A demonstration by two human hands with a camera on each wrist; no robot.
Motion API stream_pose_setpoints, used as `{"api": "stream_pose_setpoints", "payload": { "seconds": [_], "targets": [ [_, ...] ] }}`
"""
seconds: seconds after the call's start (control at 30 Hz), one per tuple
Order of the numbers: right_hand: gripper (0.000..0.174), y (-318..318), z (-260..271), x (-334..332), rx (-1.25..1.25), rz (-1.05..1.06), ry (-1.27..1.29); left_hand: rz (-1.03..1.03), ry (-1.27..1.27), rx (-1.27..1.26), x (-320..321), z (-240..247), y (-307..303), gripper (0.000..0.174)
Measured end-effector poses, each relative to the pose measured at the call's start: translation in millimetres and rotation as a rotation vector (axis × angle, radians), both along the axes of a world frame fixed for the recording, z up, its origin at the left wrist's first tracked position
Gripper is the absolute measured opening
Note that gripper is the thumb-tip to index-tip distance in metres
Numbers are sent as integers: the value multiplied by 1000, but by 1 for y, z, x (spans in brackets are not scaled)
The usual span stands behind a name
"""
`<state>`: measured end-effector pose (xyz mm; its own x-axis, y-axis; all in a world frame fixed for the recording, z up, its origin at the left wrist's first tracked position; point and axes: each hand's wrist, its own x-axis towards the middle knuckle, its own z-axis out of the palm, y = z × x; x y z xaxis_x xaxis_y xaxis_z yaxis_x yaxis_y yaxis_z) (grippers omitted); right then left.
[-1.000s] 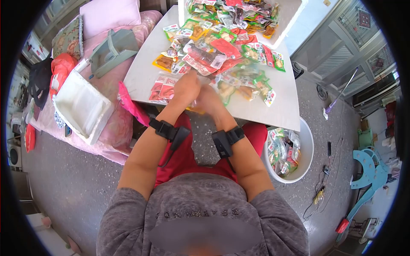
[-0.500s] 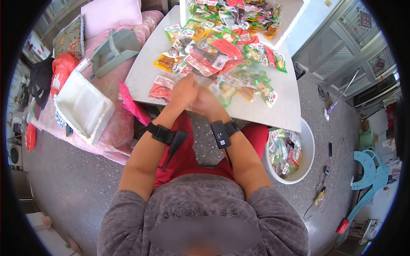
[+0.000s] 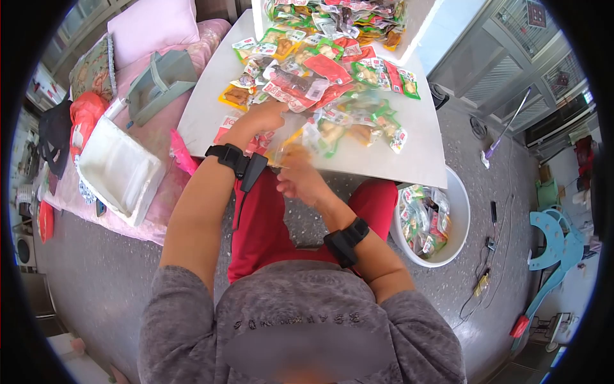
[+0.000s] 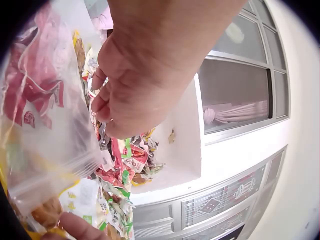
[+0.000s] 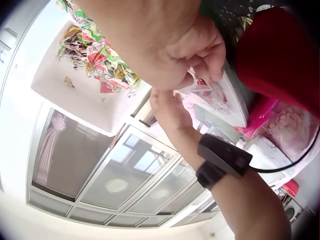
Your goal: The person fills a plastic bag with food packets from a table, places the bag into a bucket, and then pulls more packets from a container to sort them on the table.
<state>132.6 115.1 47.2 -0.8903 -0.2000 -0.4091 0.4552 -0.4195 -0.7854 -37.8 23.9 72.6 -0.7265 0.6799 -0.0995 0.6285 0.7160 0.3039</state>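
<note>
Over the near-left part of the table (image 3: 211, 121), my left hand (image 3: 259, 121) is beside a pile of sealed food packets (image 3: 323, 86). Its fingers bend inward in the left wrist view; whether they grip anything is hidden. A clear zip bag (image 4: 75, 125) with red packets inside shows beside that hand. My right hand (image 3: 306, 182) is lower and to the right, at the table's near edge, its fingers curled at a blurred yellow-edged packet (image 3: 293, 155). Its fingertips (image 4: 77, 227) touch this packet from below in the left wrist view.
A white foam box (image 3: 419, 32) full of packets stands at the table's far side. On the floor at right is a white bucket (image 3: 462, 224) holding packets. An empty foam tray (image 3: 118, 166) and a grey carrier (image 3: 169, 86) lie on the pink bedding at left.
My hands were together at the table's near edge and are now apart. The left has moved up and left, the right down toward me. The yellow-edged packet now shows between them.
</note>
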Motion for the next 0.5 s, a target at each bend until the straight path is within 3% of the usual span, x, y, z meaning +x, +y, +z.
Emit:
{"api": "stream_pose_setpoints", "payload": {
  "seconds": [0.03,0.13,0.23,0.33,0.5],
  "targets": [
    [27,-5,-2,1,2,-25,-25,24,-71,-135,0,4,6,32],
    [40,-15,-3,5,-14,-81,-76,12,-58,-189,-4,-9,13,27],
    [42,-23,-5,6,-28,-151,-78,-7,-102,-266,-4,-12,16,27],
    [44,-25,-9,3,-31,-183,-73,80,-176,-141,-2,-10,13,24],
    [43,-26,-9,3,83,-228,-21,-2,-204,33,-19,-1,5,15]
  ]
}}
